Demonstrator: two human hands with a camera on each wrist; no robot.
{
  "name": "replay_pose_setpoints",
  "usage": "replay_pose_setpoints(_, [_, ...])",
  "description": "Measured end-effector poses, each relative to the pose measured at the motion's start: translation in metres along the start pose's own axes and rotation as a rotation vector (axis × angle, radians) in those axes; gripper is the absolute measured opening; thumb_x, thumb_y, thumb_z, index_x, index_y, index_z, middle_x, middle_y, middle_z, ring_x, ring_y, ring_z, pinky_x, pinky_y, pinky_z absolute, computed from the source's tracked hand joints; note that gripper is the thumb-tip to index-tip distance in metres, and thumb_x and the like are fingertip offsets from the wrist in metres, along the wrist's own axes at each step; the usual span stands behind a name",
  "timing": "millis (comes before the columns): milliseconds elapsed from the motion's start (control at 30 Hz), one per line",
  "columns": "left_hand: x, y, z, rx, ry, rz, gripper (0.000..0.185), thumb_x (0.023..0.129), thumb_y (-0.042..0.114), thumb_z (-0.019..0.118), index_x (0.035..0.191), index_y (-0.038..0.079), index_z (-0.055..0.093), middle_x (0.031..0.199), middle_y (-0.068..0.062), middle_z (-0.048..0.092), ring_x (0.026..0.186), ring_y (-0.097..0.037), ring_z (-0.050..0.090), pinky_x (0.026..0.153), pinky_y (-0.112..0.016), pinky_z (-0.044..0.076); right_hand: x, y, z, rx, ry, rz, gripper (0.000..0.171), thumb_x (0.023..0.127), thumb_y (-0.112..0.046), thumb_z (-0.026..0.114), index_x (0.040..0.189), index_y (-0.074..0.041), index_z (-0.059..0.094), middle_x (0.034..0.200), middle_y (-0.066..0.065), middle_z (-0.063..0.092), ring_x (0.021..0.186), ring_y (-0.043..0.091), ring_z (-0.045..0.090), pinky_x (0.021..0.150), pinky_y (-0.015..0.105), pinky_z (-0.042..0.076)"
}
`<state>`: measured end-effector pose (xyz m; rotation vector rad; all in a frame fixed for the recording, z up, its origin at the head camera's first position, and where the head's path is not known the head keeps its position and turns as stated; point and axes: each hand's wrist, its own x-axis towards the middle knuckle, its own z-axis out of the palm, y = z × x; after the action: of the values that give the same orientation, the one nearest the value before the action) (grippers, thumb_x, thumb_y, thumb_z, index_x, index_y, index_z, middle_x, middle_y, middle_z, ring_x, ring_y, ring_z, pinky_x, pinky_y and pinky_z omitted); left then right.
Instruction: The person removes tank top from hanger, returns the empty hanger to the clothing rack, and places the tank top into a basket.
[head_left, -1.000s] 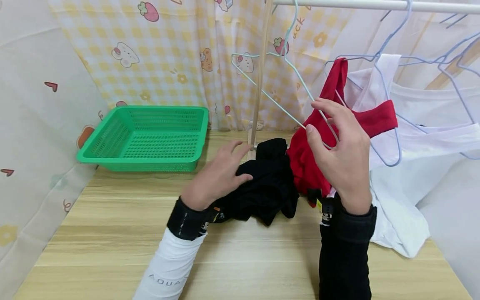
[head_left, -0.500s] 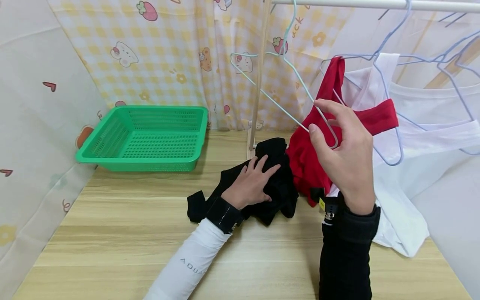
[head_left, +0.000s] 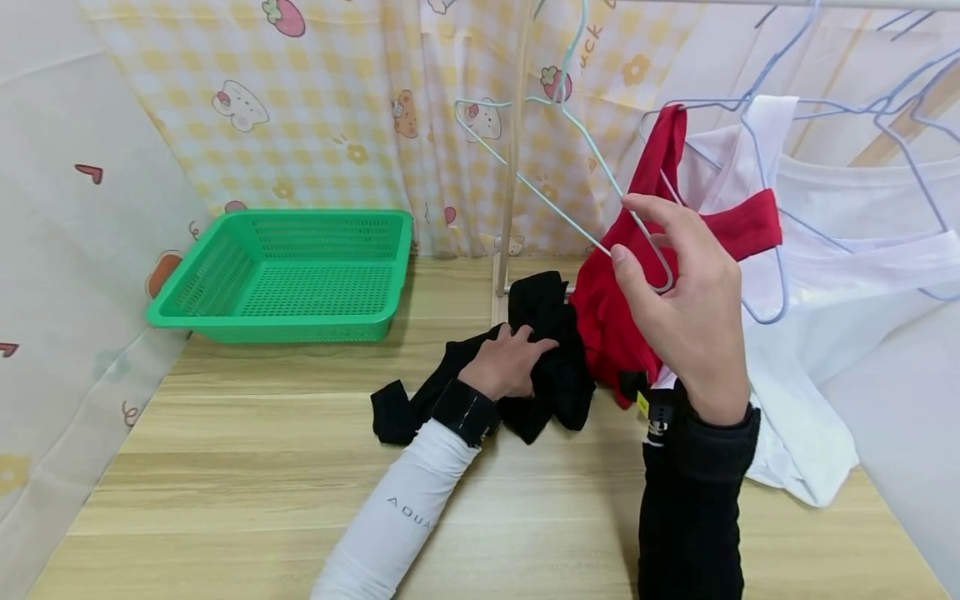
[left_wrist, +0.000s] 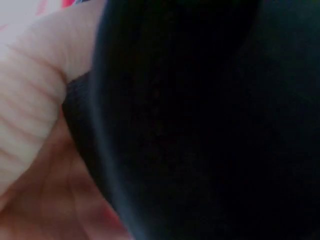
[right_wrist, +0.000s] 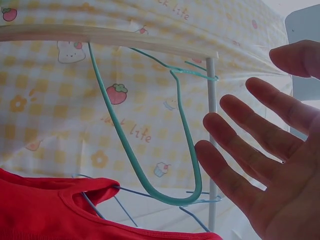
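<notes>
A crumpled black garment (head_left: 558,387) lies on the wooden table (head_left: 262,467). My left hand (head_left: 513,360) lies on top of it with its fingers curled into the cloth. In the left wrist view black fabric (left_wrist: 210,120) fills the frame against a finger (left_wrist: 35,100). My right hand (head_left: 675,292) is raised, fingers straight and spread, at the lower bend of a pale green wire hanger (head_left: 540,196) that hangs from the rail. The right wrist view shows this hanger (right_wrist: 130,155) just beside the fingertips (right_wrist: 220,160). A red top (head_left: 611,325) hangs behind the right hand.
A green mesh basket (head_left: 285,321) stands at the back left of the table. White shirts (head_left: 825,275) on blue wire hangers (head_left: 765,208) crowd the right side. A thin wooden pole (head_left: 510,167) stands behind the black garment. Patterned curtains close off the back and left.
My left hand has slid forward onto the black garment and curled its fingers into it, uncovering a strip of cloth behind the wrist. The right hand has stayed at the hanger.
</notes>
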<state>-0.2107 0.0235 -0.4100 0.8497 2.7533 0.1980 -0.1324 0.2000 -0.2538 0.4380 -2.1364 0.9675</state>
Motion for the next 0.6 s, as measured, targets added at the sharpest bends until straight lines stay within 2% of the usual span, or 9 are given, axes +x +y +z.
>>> replay_pose_setpoints(133, [0.001, 0.000, 0.000, -0.019, 0.010, 0.005, 0.065, 0.097, 0.015, 0.080, 0.156, 0.031, 0.058, 0.156, -0.008, 0.056, 0.131, -0.039, 0.060, 0.098, -0.052, 0.059, -0.001, -0.001, -0.001, -0.009, -0.004, 0.006, 0.044, 0.100, -0.018, 0.070, 0.144, -0.013, 0.069, 0.143, 0.005, 0.071, 0.123, 0.029, 0.068, 0.105, 0.013, 0.044])
replay_pose_setpoints(267, [0.000, -0.002, 0.003, -0.006, 0.050, 0.052, 0.052, 0.099, 0.005, 0.074, 0.145, 0.027, 0.067, 0.143, -0.006, 0.067, 0.120, -0.032, 0.068, 0.091, -0.047, 0.062, -0.002, -0.004, -0.002, -0.015, -0.005, -0.001, 0.045, 0.101, -0.018, 0.070, 0.145, -0.013, 0.069, 0.144, 0.005, 0.070, 0.124, 0.028, 0.068, 0.106, 0.013, 0.044])
replay_pose_setpoints(467, [-0.005, -0.006, 0.000, -0.011, 0.096, 0.095, 0.046, 0.097, -0.002, 0.071, 0.137, 0.021, 0.074, 0.135, -0.007, 0.074, 0.122, -0.028, 0.070, 0.091, -0.045, 0.063, -0.004, -0.006, 0.004, -0.002, -0.030, -0.095, 0.043, 0.102, -0.016, 0.070, 0.144, -0.008, 0.069, 0.144, 0.009, 0.070, 0.124, 0.027, 0.067, 0.107, 0.017, 0.046])
replay_pose_setpoints(600, [-0.013, -0.010, -0.012, -0.037, 0.141, 0.133, 0.045, 0.094, -0.005, 0.072, 0.134, 0.015, 0.075, 0.130, -0.010, 0.074, 0.123, -0.028, 0.070, 0.096, -0.042, 0.062, -0.004, -0.006, 0.011, 0.008, -0.081, -0.153, 0.042, 0.103, -0.014, 0.070, 0.143, -0.004, 0.067, 0.143, 0.011, 0.070, 0.125, 0.026, 0.067, 0.108, 0.018, 0.048])
